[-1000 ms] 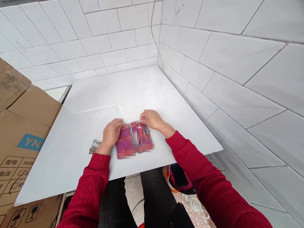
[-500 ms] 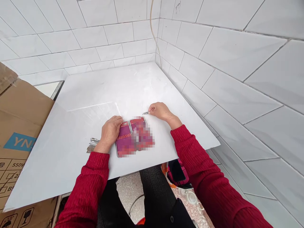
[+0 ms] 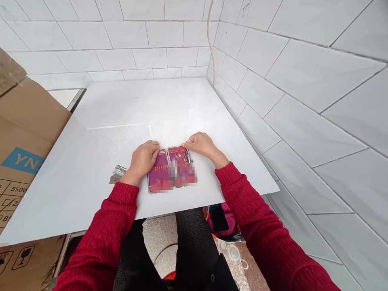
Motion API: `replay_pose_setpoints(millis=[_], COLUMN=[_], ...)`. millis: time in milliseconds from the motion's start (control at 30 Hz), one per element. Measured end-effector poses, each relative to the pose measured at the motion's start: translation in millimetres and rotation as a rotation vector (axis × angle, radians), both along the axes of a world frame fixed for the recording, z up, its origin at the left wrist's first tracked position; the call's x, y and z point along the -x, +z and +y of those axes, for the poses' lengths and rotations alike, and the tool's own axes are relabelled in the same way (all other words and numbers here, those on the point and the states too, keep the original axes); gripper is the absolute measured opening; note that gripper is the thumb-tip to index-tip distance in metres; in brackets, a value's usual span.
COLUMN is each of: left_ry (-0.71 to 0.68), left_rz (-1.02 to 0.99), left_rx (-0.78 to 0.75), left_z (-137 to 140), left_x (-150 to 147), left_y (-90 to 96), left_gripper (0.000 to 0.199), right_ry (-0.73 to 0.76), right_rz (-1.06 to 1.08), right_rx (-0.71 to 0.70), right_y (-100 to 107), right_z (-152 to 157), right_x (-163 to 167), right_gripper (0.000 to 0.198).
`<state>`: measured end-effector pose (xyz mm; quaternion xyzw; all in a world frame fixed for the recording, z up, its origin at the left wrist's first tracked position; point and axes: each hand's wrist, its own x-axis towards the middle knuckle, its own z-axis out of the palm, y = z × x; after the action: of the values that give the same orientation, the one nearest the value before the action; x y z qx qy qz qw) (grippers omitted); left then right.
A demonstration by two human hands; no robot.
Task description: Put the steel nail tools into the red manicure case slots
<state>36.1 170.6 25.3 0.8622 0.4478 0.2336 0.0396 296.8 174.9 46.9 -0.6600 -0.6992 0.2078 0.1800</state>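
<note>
A white tiled wall point(image 3: 318, 141) runs along the far side and the right, meeting in a corner behind the white table point(image 3: 127, 105). To the left stands a brown cardboard box point(image 3: 30, 109), a blue label with white letters on its side. The person's red sleeves point(image 3: 257, 218) reach in over the table's near edge; below it are dark trousers point(image 3: 194, 238) and a patch of speckled floor point(image 3: 160, 232).

The case point(image 3: 159, 176) lies open and flat on the table near that edge, between the two hands, purple and red inside with a metal rim (its lower part is pixelated, so the detail there is lost). Under the table, on the right, sits a pink and black bag point(image 3: 232, 226).

The left hand point(image 3: 142, 159) is curled, its fingers gripping the case's upper left corner. The right hand point(image 3: 201, 144) is at the upper right corner, thumb and fingertips drawn close; whether they hold anything, I cannot tell.

A phone point(image 3: 218, 218) rests against the bag. Flat metal pieces point(image 3: 117, 173) lie in a heap beside the left wrist. Slim metal tools point(image 3: 187, 155) show in the case's right half.
</note>
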Motion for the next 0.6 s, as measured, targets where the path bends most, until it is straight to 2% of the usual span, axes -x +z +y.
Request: replay_pose_setpoints(millis=[233,467,600], left_ry=[-0.001,-0.008,-0.008], left_rz=[-0.007,-0.016,-0.008], left_rx=[-0.004,-0.001,0.008], left_z=[1,0,0], left_x=[-1,-1,-1], left_y=[-4.4,-4.5,-4.4], left_gripper=[0.031,0.030,0.030], right_ry=[-0.012,-0.021,-0.046], right_rz=[-0.358,-0.426,-0.394], right_rx=[0.031,-0.114,-0.173], right_y=[7,0,-6], right_z=[3,-9,-9], right_x=[24,34,33], right_gripper=[0.018,0.016,0.017])
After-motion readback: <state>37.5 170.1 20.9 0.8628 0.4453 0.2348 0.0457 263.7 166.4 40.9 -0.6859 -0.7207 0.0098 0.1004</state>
